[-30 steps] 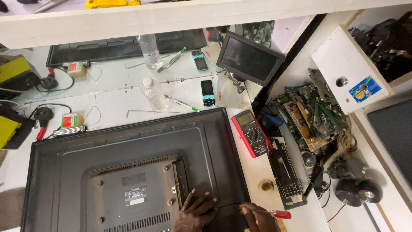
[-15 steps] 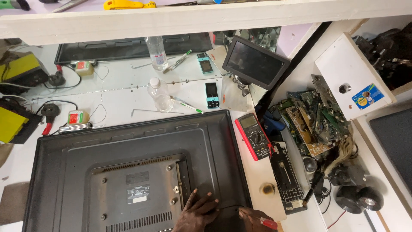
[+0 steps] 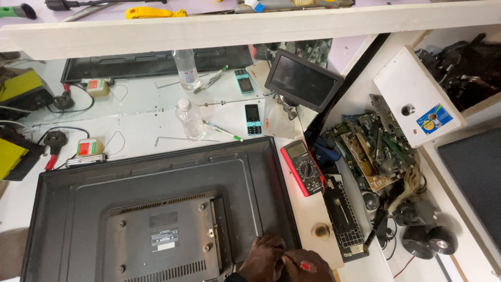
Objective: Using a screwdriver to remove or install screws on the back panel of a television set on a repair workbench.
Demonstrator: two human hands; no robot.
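Observation:
A large black flat-screen television [image 3: 156,193] lies face down on the white workbench and fills the lower left of the view. My left hand [image 3: 263,256] rests on its back panel near the lower right corner, fingers drawn together and partly cut off by the frame edge. My right hand [image 3: 315,270] sits right beside it at the television's right edge, closed around a red-handled screwdriver [image 3: 307,266]. Only a small piece of the red handle shows. The two hands touch.
A red multimeter [image 3: 304,167] and a black slotted part [image 3: 342,216] lie right of the television. Behind it stand two clear bottles [image 3: 190,119], two small phones [image 3: 252,119] and a small monitor [image 3: 302,81]. Circuit boards [image 3: 376,146], a white box [image 3: 417,96] and tape rolls [image 3: 430,240] crowd the right. A wooden shelf [image 3: 235,26] overhangs.
My left hand's fingers, spread on the television back a second ago, have drawn together towards my right hand. The view has shifted slightly; the television has not moved.

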